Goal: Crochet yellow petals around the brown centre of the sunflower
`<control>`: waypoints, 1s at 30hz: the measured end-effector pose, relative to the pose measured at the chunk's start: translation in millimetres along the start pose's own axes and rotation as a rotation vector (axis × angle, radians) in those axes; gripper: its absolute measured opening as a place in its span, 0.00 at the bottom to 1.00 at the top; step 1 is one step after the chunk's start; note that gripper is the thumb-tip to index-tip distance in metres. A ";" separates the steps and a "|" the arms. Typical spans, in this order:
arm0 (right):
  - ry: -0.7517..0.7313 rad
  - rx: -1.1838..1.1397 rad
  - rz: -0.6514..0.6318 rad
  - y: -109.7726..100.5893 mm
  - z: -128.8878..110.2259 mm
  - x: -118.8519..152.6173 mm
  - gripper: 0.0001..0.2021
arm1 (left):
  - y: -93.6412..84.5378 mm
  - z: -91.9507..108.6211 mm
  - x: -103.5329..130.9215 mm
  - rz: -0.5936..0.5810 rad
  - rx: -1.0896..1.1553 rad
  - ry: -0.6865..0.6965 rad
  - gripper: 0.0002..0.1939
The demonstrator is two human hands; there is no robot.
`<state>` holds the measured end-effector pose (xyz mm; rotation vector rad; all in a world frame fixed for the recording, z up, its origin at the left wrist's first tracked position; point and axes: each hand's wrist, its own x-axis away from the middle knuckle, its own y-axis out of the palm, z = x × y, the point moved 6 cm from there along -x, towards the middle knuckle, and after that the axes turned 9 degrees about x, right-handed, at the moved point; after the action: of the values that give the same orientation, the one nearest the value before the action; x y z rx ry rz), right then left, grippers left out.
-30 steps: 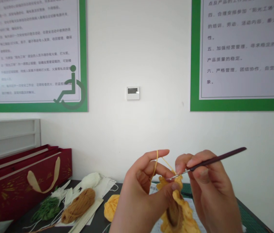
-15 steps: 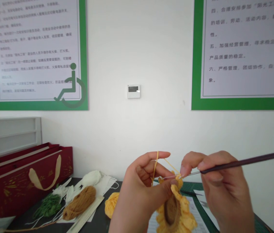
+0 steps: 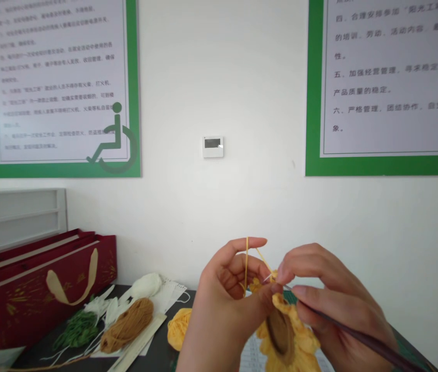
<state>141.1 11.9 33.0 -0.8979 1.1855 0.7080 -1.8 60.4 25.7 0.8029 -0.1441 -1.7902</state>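
Observation:
A yellow crocheted piece with a brown centre (image 3: pixel 302 336) hangs below the fingers of my left hand (image 3: pixel 224 305), pinched at its top edge. Yellow yarn (image 3: pixel 246 263) loops over the raised index finger of that hand and runs down to the piece. My right hand (image 3: pixel 331 299) grips a crochet hook with a dark handle (image 3: pixel 358 336), which slants down to the right. The metal tip meets the top of the piece, close to the left fingertips; the exact stitch is too small to make out.
On the dark table (image 3: pixel 160 330) lie a yellow yarn ball (image 3: pixel 178 326), brown yarn (image 3: pixel 129 323), green yarn (image 3: pixel 76 328), white yarn (image 3: pixel 146 285) and papers. Red bags (image 3: pixel 75 284) stand at the left. A green mat and printed sheets lie beneath the hands.
The hook's handle has swung from pointing right and slightly up to pointing down to the right. My right hand has turned with it and moved left, closer to my left hand.

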 end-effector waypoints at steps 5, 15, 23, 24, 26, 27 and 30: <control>-0.039 0.058 0.075 -0.8 -1.5 3.9 0.23 | 1.6 -0.9 0.8 0.025 0.044 0.019 0.24; 0.160 -0.161 0.500 20.0 27.5 25.7 0.11 | 8.4 -12.7 -0.5 0.040 0.209 0.001 0.29; 0.020 0.278 0.352 8.4 -4.8 9.9 0.20 | 10.7 -2.4 3.7 0.100 0.063 0.076 0.32; 0.031 0.271 0.336 4.6 -7.6 5.8 0.19 | 9.5 -0.3 4.3 0.118 0.025 0.093 0.32; 0.026 0.281 0.305 -1.0 -13.3 -0.2 0.15 | 6.9 3.4 4.7 0.142 -0.059 0.133 0.30; 0.042 0.281 0.269 -1.4 -13.9 -1.8 0.13 | 5.8 4.5 4.5 0.146 -0.092 0.152 0.28; 0.276 0.184 0.288 -4.7 -1.6 2.1 0.05 | 4.1 5.2 3.0 0.116 -0.129 0.173 0.25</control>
<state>144.9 8.3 31.7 -0.6918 1.6210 0.7047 -2.0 54.7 30.2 0.8358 0.0375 -1.5965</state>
